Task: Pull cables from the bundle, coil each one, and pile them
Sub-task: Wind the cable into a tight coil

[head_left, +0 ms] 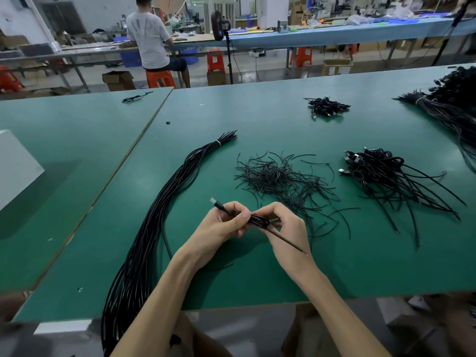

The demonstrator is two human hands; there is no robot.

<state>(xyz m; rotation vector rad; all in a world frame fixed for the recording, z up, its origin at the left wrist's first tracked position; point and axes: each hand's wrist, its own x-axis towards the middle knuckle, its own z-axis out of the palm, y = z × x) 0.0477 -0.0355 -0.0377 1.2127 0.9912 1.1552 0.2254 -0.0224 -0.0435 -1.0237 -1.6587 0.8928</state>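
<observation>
Head view shows coiling nearly done: left hand (pixel 221 225) and right hand (pixel 287 228) both pinch a coiled cable (pixel 258 221) above the table (pixel 231 112), likely bound next for the pile (pixel 381 173) at right.

A factory assembly floor is shown. Long workbenches covered in green matting (pixel 257 119) are set in rows. A tied bundle of black cables (pixel 164 202) and heaps of coiled black cables (pixel 381 173) are laid on the nearest. Orange plastic stools (pixel 215 60), brown cardboard boxes (pixel 118 79) and what may be blue plastic crates (pixel 130 58) are seen beyond, where a person in a white T-shirt (pixel 149 39) is seated at another bench.
</observation>
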